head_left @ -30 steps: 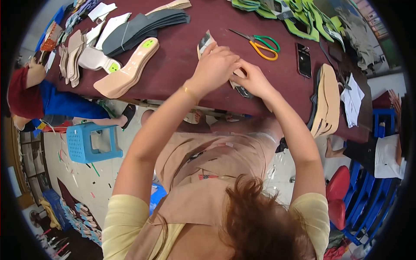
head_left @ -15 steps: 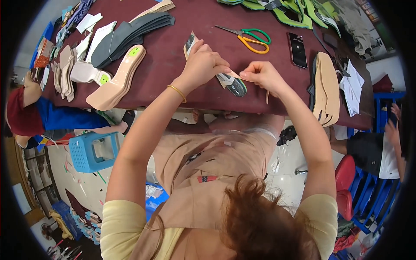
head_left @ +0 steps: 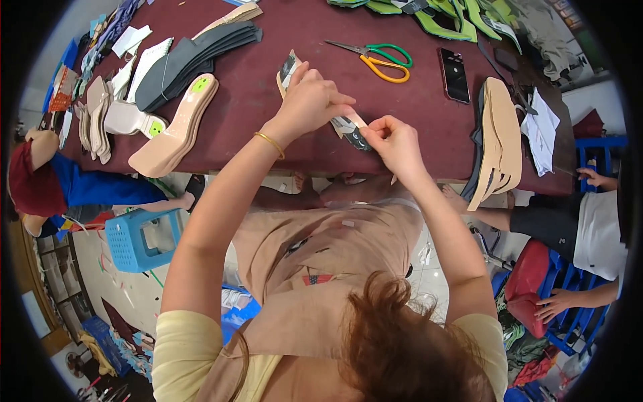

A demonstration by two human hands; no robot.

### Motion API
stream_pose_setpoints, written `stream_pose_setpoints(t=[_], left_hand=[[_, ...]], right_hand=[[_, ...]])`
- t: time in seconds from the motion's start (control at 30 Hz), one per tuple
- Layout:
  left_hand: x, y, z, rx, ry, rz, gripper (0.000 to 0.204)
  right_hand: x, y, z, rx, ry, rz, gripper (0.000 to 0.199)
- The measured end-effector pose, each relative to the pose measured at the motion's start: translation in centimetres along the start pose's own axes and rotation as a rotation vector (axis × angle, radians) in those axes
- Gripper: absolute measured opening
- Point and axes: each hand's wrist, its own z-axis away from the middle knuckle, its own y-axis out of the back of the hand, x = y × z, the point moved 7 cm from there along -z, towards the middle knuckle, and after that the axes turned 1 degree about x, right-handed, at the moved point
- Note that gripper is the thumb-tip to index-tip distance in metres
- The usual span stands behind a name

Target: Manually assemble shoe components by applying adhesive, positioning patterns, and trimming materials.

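A shoe insole [head_left: 352, 132] with a dark, patterned face and a beige edge lies slanted near the front of the table. My left hand [head_left: 309, 100] is closed over its middle, hiding that part; its far end shows beyond my fingers. From there a narrow beige strip [head_left: 355, 119] runs along the insole's near end to my right hand [head_left: 396, 143]. My right thumb and forefinger pinch the strip right beside the insole's tip. The strip's loose tail hangs below my right hand.
Scissors [head_left: 385, 61] with green and yellow handles lie beyond my hands, a phone [head_left: 455, 75] to their right. Glossy beige soles [head_left: 179, 127] and dark grey pieces [head_left: 187, 63] are stacked left, beige strips [head_left: 500, 137] right. Other people sit at both sides.
My right hand has come nearer and slightly left, bringing the strip down against the insole's near end. My left hand keeps its grip. The person at the right has moved their arms.
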Motion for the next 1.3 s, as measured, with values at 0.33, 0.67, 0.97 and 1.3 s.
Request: stream_pose_setpoints(t=[0.33, 0.67, 0.97, 1.3], left_hand=[[3.2, -2.7, -2.5, -0.695, -0.270, -0.301, 0.033], [5.5, -0.9, -1.1, -0.798, -0.187, -0.019, 0.039], [5.9, 5.5, 1.3, -0.644, 0.149, 0.232, 0.038], [5.8, 4.5, 4.2, -0.260, 0.372, 0.765, 0.033]], right_hand=[[-1.2, -0.9, 0.5, 0.053, 0.118, 0.256, 0.025], [-0.2, 5.3, 2.3, -0.360, -0.173, -0.429, 0.034], [-3.8, 10.9, 2.4, -0.300, 0.092, -0.470, 0.017], [0.3, 3.7, 5.3, -0.161, 0.028, -0.951, 0.011]])
